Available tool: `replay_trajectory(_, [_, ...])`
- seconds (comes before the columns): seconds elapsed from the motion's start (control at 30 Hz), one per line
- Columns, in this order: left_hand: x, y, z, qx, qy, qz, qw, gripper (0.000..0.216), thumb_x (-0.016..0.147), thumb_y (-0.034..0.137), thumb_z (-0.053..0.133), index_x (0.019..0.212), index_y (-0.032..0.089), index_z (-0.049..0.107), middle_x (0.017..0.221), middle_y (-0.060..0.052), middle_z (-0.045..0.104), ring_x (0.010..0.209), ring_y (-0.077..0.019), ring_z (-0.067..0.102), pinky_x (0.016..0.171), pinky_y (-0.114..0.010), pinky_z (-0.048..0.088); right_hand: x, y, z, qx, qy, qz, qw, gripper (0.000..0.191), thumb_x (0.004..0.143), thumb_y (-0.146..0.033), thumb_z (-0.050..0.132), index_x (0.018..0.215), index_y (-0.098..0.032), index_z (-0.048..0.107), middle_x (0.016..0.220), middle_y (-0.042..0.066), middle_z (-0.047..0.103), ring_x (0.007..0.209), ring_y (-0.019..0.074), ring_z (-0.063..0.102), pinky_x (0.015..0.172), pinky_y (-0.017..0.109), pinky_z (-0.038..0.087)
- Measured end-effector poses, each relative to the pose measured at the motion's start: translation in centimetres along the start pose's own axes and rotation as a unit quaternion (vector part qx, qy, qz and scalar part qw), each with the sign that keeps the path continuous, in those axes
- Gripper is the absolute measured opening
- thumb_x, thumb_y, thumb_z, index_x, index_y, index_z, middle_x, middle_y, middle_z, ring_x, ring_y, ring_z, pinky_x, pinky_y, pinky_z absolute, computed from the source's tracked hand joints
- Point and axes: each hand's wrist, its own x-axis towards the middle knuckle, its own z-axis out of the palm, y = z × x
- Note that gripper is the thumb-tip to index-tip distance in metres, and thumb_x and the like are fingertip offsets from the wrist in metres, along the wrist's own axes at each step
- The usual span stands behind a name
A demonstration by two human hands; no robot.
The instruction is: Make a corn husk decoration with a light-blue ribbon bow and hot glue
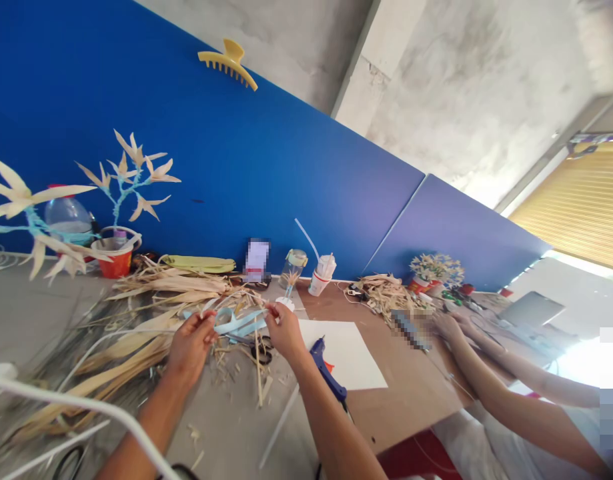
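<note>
A light blue strip of tape point(243, 323) stretches and loops between my two hands, low over the table. My left hand point(193, 343) is closed in a pinch at the strip's left end. At its right end the fingertips of my right hand point(285, 328) are also pinched together. Pale dried corn husks point(141, 340) lie to the left and behind. Under the strip, black-handled scissors point(262, 350) rest among husk scraps and a thin stick point(257, 363). Just beyond my right hand, a small husk flower point(290, 281) on a blue stem rises before a glass jar point(293, 263).
A blue glue gun point(327, 373) lies on white paper point(363, 353) beside my right forearm. Husk flowers point(131, 167) stand in a red bucket point(113, 260) at left. A phone point(257, 260) and cup point(318, 283) line the blue partition point(286, 167). Another person's hands point(449, 330) work at right.
</note>
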Motion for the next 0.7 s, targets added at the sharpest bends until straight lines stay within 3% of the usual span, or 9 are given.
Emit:
replay_trajectory(0.13, [0.1,-0.1,0.0,0.014,0.015,0.015,1.0,0.035,0.048,0.03,0.087,0.068,0.014,0.063,0.064,0.005,0.055,0.046,-0.0021,0.034,0.041,-0.017,0.029,2.0,-0.7,1.8,-0.086,-0.052,-0.023,0.995,0.027,0.084,-0.011,0.048,0.097,-0.019,0.071,0.095,0.008,0.072,0.089,0.0195,0.066,0.08,0.029,0.049])
replay_trajectory(0.23, [0.2,-0.1,-0.1,0.032,0.008,0.026,0.999,0.036,0.052,0.033,0.086,0.062,0.016,0.055,0.056,0.008,0.048,0.044,-0.0028,0.033,0.041,-0.018,0.029,4.1,-0.6,3.8,-0.192,-0.126,-0.072,0.97,0.031,0.085,-0.009,0.045,0.102,-0.015,0.071,0.103,0.013,0.07,0.097,0.0218,0.065,0.083,0.03,0.049])
replay_trajectory(0.37, [0.2,-0.2,-0.4,0.058,-0.009,0.022,0.998,0.037,0.06,0.038,0.082,0.059,0.018,0.051,0.044,0.01,0.036,0.04,-0.0037,0.031,0.041,-0.019,0.028,6.1,-0.1,6.0,-0.23,-0.201,-0.108,0.946,0.025,0.076,-0.009,0.057,0.095,-0.014,0.073,0.105,0.016,0.067,0.096,0.0276,0.064,0.081,0.036,0.049])
replay_trajectory(0.47, [0.2,-0.3,-0.4,0.059,-0.005,0.017,0.998,0.038,0.058,0.041,0.082,0.059,0.017,0.052,0.044,0.009,0.039,0.04,-0.0035,0.031,0.041,-0.019,0.027,6.8,0.3,6.9,-0.239,-0.243,-0.13,0.931,0.025,0.072,-0.011,0.061,0.094,-0.016,0.072,0.11,0.015,0.065,0.105,0.0289,0.06,0.088,0.038,0.047])
replay_trajectory(0.57, [0.3,-0.4,-0.4,0.056,0.009,0.01,0.998,0.041,0.053,0.043,0.084,0.059,0.017,0.053,0.044,0.009,0.04,0.039,-0.0035,0.031,0.04,-0.019,0.026,7.4,0.5,7.0,-0.231,-0.266,-0.121,0.928,0.022,0.071,-0.013,0.062,0.092,-0.017,0.072,0.112,0.014,0.065,0.11,0.0283,0.057,0.093,0.038,0.044])
replay_trajectory(0.7, [0.3,-0.4,-0.4,0.052,0.017,0.015,0.998,0.04,0.054,0.042,0.083,0.06,0.017,0.052,0.046,0.009,0.041,0.04,-0.0037,0.031,0.041,-0.019,0.027,8.4,0.2,5.7,-0.201,-0.257,-0.043,0.944,0.02,0.072,-0.011,0.059,0.089,-0.013,0.07,0.107,0.018,0.067,0.1,0.0298,0.062,0.085,0.038,0.046])
